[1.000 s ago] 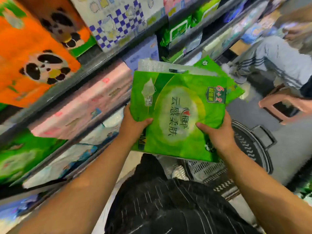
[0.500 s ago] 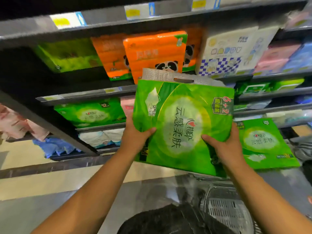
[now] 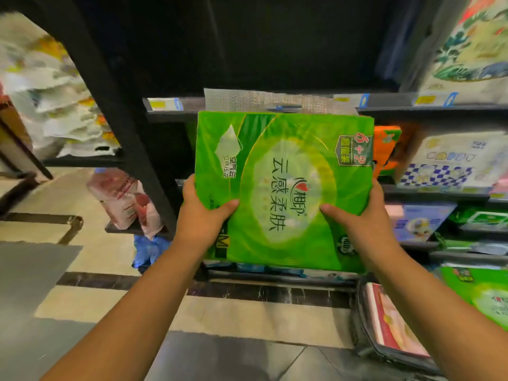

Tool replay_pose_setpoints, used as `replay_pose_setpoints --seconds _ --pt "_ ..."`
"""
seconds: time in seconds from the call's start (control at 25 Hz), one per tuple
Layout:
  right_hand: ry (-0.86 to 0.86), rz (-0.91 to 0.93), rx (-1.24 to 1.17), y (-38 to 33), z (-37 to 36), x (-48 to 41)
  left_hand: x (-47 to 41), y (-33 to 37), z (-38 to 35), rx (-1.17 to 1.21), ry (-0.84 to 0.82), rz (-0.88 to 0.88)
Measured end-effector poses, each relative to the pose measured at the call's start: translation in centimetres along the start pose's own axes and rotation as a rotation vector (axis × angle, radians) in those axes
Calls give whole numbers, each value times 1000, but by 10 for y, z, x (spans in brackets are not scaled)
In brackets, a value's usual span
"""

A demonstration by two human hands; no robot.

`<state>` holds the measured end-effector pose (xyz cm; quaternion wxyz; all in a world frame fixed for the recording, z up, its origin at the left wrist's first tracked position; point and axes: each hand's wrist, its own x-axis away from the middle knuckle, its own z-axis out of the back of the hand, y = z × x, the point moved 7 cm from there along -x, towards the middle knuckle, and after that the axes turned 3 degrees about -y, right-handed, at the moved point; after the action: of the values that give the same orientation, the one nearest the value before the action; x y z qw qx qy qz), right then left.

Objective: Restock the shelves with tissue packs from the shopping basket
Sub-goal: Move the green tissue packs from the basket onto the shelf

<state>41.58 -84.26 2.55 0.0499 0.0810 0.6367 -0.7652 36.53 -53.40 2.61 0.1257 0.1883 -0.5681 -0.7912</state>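
A large green tissue pack (image 3: 286, 185) with a clear handle strip on top is held upright in front of the dark shelves (image 3: 176, 111). My left hand (image 3: 204, 215) grips its lower left edge, thumb on the front. My right hand (image 3: 360, 224) grips its lower right edge the same way. The pack's top reaches a shelf edge with yellow price tags. The black shopping basket (image 3: 360, 325) sits on the floor at lower right, holding a red and pink pack (image 3: 390, 325). A second green pack (image 3: 483, 295) lies beside it.
To the right, shelves hold an orange pack (image 3: 386, 149), a blue-checked white pack (image 3: 445, 160) and other packs. A black upright post (image 3: 118, 111) divides off a left bay with white packs (image 3: 60, 105). A pink pack (image 3: 123, 199) leans low on the left. Tiled floor lies below.
My view swung left and the pack rose in both hands toward a higher shelf edge. The orange packs now show to the right of the held pack. Both grips are unchanged.
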Motion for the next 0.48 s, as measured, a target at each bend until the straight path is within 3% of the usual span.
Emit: replay_pose_setpoints --seconds 0.2,0.48 --pt "-55 79 10 -52 -45 -21 -27 25 56 -25 66 -68" --pt "-114 126 -19 -88 -75 -87 -80 48 74 -6 147 -85"
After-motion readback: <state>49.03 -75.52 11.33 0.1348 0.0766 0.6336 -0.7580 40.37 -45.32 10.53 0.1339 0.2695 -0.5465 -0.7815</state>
